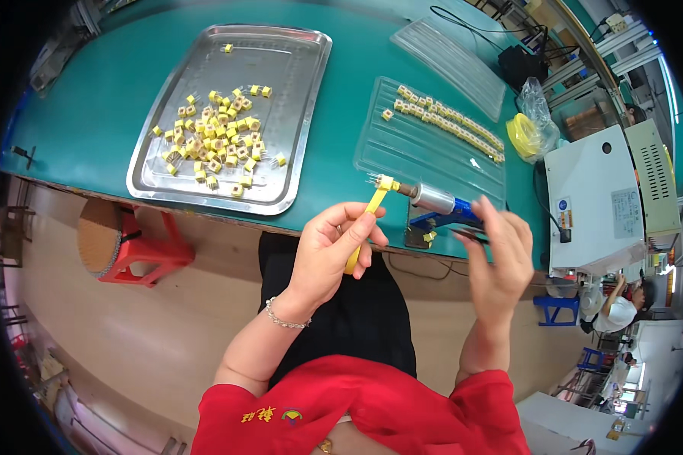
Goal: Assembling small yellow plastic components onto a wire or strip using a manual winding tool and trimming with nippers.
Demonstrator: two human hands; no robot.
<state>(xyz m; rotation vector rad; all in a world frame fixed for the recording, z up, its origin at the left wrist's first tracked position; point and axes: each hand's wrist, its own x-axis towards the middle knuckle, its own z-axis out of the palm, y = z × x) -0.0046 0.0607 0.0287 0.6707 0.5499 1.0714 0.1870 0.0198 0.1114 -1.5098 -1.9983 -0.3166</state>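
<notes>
Between the thumb and fingers of my left hand [332, 246] is a strip of yellow tape [373, 203], its loose end hanging below. The strip runs up to a small yellow-wrapped coil part with pins [387, 183], seated on the tip of a winding spindle. Behind that tip the spindle has a silver barrel [432, 199] and a blue stand [463, 212] at the table edge. Beside the blue end, my right hand [501, 254] is raised with thumb and forefinger apart. A slim dark tool [470, 236] shows by its thumb; whether it is held is unclear.
A metal tray [292, 163] with many loose yellow coil parts [216, 136] stands at left. Farther right, a clear plastic tray [372, 144] carries rows of them, near another clear tray [455, 64]. A white machine box [596, 197] borders the right side. A red stool [148, 250] is below the table.
</notes>
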